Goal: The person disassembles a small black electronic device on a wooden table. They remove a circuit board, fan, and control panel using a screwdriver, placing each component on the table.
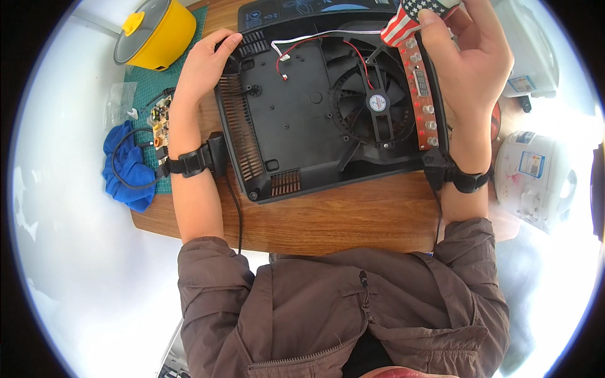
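Closest in, a brown jacket (302, 296) fills the foreground, and just past it comes the wood-grain table (328, 220). On it sits the black casing (283, 145), hollow side up, slotted along its left end. Inside, towards the right, there's the fan (377, 103), with a red circuit board (423, 120) along the right edge. Out to the left, a blue cloth (131, 173) lies by a green mat (157, 79); a white jug (532, 165) stands off right.

Further up, the left hand (201, 66) is on the casing's far left corner, thumb over the rim; how firm that grip is, I can't tell. And the right hand (463, 63)! Fingers curled snugly round the flag-patterned handle of a screwdriver (402, 28), its shaft slanting to the fan's upper bracket arm. Thin wires (324, 33) run across the casing. Farthest back: a yellow pot (170, 38) and a dark panel (265, 14).
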A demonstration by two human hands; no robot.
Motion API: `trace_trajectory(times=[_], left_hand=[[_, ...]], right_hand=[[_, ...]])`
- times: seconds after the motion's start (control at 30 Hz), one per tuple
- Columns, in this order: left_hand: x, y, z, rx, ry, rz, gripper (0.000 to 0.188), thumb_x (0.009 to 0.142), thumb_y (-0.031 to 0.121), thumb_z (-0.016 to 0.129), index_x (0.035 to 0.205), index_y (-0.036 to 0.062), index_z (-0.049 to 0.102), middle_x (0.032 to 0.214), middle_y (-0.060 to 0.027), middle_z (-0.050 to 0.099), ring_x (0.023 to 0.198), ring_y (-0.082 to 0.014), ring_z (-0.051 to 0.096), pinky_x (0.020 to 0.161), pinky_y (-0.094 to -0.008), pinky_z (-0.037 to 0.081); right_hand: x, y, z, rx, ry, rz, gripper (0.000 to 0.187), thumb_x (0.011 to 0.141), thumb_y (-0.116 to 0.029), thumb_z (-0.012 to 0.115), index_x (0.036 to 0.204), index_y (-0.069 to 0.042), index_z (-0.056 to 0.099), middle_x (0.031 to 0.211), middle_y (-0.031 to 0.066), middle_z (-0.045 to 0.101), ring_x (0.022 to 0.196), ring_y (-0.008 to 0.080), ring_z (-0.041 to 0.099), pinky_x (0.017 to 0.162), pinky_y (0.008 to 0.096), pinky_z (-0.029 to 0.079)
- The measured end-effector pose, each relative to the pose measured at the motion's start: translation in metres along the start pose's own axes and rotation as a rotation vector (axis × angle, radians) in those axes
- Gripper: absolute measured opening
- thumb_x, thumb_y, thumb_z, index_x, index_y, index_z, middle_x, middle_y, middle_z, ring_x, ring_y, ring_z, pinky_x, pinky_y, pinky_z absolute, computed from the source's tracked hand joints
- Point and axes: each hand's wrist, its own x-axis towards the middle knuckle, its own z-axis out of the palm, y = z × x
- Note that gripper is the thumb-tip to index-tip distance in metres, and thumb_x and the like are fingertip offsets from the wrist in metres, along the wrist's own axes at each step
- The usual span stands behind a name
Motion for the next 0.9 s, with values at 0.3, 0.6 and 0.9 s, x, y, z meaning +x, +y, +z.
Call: trace_trajectory(times=[0.3,0.6,0.9], left_hand=[[0.000,0.000,0.000,0.005,-0.012,-0.010,0.036,0.106,0.035,0.060,0.113,0.0014,0.068,0.095,-0.0037,0.069,0.090,-0.0134,0.060,0.087,-0.0269,0.048],[0.002,-0.004,0.007,0.011,0.022,0.107,0.035,0.106,0.033,0.057,0.113,-0.0003,0.067,0.097,-0.0082,0.070,0.090,-0.0185,0.063,0.088,-0.0290,0.049],[0.001,-0.002,0.003,0.015,-0.002,0.045,0.037,0.105,0.037,0.059,0.113,0.0020,0.068,0.097,-0.0057,0.070,0.092,-0.0165,0.062,0.089,-0.0282,0.048]], right_hand=[[-0.002,-0.006,0.003,0.099,-0.039,0.082,0.054,0.091,0.014,0.054,0.144,0.008,0.051,0.113,0.0087,0.065,0.093,0.0096,0.065,0.076,0.0223,0.057],[0.006,0.033,-0.007,0.054,-0.017,-0.272,0.043,0.087,-0.014,0.084,0.121,0.006,0.065,0.107,0.0060,0.060,0.089,0.0118,0.063,0.074,0.0236,0.056],[0.001,0.015,0.017,0.401,-0.047,-0.033,0.032,0.097,0.000,0.069,0.127,0.006,0.063,0.111,0.0110,0.063,0.099,0.0171,0.067,0.076,0.0244,0.059]])
